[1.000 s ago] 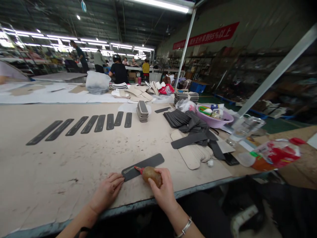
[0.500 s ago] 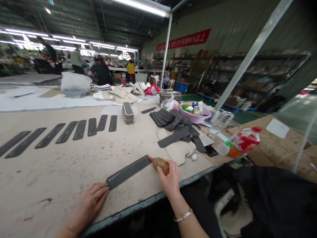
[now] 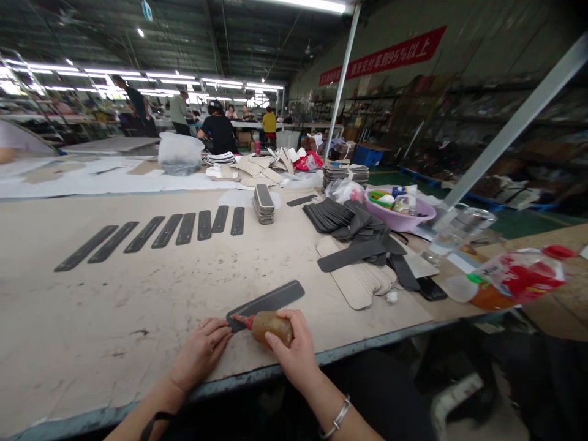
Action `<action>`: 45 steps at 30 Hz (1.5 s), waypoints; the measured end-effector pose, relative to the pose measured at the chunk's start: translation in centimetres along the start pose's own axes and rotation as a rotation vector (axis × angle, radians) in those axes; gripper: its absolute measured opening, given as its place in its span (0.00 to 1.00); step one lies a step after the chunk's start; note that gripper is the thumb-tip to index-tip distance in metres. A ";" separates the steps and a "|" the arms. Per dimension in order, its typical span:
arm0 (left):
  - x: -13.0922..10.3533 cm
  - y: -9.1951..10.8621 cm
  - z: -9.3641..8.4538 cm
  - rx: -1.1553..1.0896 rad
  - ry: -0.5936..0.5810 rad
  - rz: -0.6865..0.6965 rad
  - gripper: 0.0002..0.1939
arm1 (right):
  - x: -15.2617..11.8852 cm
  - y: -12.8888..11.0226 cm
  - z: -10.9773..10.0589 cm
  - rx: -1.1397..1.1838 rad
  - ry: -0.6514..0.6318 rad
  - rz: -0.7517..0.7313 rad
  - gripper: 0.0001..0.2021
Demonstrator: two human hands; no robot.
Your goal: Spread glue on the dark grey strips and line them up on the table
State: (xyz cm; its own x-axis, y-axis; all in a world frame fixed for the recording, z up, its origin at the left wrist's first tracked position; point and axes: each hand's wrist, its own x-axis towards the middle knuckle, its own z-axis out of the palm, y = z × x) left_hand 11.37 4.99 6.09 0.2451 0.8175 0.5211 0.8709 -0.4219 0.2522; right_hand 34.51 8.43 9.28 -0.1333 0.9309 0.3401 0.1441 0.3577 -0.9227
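Observation:
My right hand (image 3: 296, 349) is wrapped round a brownish squeeze bottle (image 3: 272, 327) with a red nozzle. The nozzle points left, its tip over the near left end of a dark grey strip (image 3: 271, 298) with rounded ends. That strip lies flat and slanted on the table, a thin line along its far edge. At its left end rest the fingertips of my left hand (image 3: 202, 350); the fingers lie flat and hold nothing. Farther back, several similar dark strips (image 3: 168, 231) lie in a row. A small stack of strips (image 3: 264, 205) stands at the row's right end.
Right of the strip are a pile of dark pieces (image 3: 353, 251) and fanned beige pieces (image 3: 356, 294). Beyond are a pink basin (image 3: 399, 219), a clear jar (image 3: 459, 233) and a red-capped bottle (image 3: 519, 278). A metal post (image 3: 342, 79) rises behind; people work farther off.
My right hand has moved the squeeze bottle from the strip's far right end to its near left end. My left hand stays at the left end. The camera view has turned left.

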 end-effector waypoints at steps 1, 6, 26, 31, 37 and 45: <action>0.0 0.0 0.0 -0.005 0.000 0.002 0.13 | 0.0 0.0 0.2 -0.011 -0.008 -0.003 0.16; -0.1 -0.1 0.1 -0.018 -0.021 -0.001 0.14 | -0.4 0.1 0.0 -0.103 -0.048 -0.015 0.15; 0.5 -1.0 0.3 0.023 0.073 0.086 0.14 | 2.3 1.5 -8.3 -0.503 0.308 -0.118 0.11; 0.5 -1.4 0.5 0.019 0.079 0.093 0.14 | 1.3 0.5 -5.4 -0.322 0.182 -0.140 0.14; 0.6 -1.4 0.5 0.018 0.093 0.109 0.13 | 1.0 0.2 -2.9 -0.247 0.043 -0.097 0.16; 0.8 -1.8 1.3 0.011 0.155 0.119 0.13 | 3.4 2.4 -7.4 -0.406 0.338 -0.070 0.13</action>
State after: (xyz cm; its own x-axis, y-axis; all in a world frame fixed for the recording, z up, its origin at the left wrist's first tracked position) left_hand 10.55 6.98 4.99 0.2791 0.6916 0.6661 0.8444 -0.5071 0.1727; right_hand 41.69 13.02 9.53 0.1573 0.8520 0.4994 0.5231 0.3570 -0.7739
